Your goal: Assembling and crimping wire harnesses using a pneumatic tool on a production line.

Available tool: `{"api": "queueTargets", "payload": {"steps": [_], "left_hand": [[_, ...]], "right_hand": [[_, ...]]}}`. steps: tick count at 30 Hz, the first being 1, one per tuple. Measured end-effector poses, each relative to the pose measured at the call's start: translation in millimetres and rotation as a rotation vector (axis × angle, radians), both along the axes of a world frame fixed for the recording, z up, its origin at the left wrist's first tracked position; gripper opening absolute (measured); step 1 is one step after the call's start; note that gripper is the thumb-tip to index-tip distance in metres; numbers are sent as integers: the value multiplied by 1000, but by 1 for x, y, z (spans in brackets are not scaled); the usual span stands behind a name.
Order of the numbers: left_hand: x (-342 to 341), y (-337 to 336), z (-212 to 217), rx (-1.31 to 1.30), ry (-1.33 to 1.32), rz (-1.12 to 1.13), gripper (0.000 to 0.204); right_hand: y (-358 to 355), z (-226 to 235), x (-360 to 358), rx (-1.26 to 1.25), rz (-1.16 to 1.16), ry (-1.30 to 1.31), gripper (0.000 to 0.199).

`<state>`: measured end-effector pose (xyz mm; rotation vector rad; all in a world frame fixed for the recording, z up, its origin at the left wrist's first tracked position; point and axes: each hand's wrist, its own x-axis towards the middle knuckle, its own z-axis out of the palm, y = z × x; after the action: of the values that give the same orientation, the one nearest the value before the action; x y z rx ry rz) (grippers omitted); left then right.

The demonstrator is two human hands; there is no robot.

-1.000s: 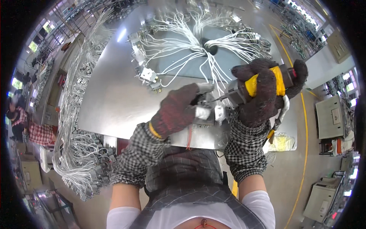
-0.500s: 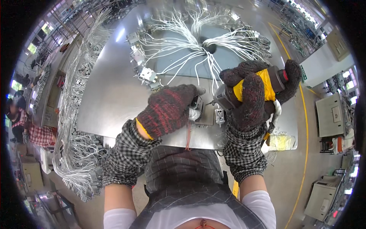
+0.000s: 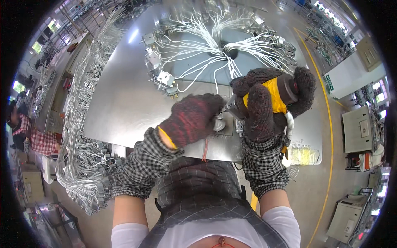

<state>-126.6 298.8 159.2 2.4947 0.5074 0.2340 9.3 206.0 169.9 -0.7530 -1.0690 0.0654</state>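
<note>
My left hand, in a dark knitted glove with red flecks, is closed round a small dark part that its fingers mostly hide. White wrapping covers a fingertip of that glove. My right hand, also gloved, grips an electric screwdriver with a dark body and a band of yellow tape. The driver lies tilted, its nose pointing left, and its tip meets the fingers of my left hand. A small metal connector block sits on the table just under the driver, partly covered.
Across the metal table, white cables fan out from a dark hole to connector blocks on both sides. A thick cable bundle hangs along the left edge. A yellow-and-clear packet lies at the right. A person is at far left.
My left hand has shifted right and the screwdriver slightly left, closing the gap between them. The driver's tip now reaches the left hand's fingers, and the dark part is more hidden.
</note>
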Motion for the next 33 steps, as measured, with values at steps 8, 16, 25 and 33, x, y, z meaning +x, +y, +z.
{"api": "queueTargets", "payload": {"steps": [8, 16, 25, 33], "left_hand": [[-27, 46, -40, 859, 77, 134, 55], [-25, 71, -42, 462, -35, -55, 33], [-19, 76, -17, 441, 195, -202, 49], [-9, 44, -26, -931, -222, -78, 41]], "right_hand": [[3, 0, 4, -8, 16, -75, 74], [4, 3, 9, 4, 25, -192, 74], [-1, 0, 13, -43, -75, -245, 70], [6, 5, 5, 30, 24, -64, 71]]}}
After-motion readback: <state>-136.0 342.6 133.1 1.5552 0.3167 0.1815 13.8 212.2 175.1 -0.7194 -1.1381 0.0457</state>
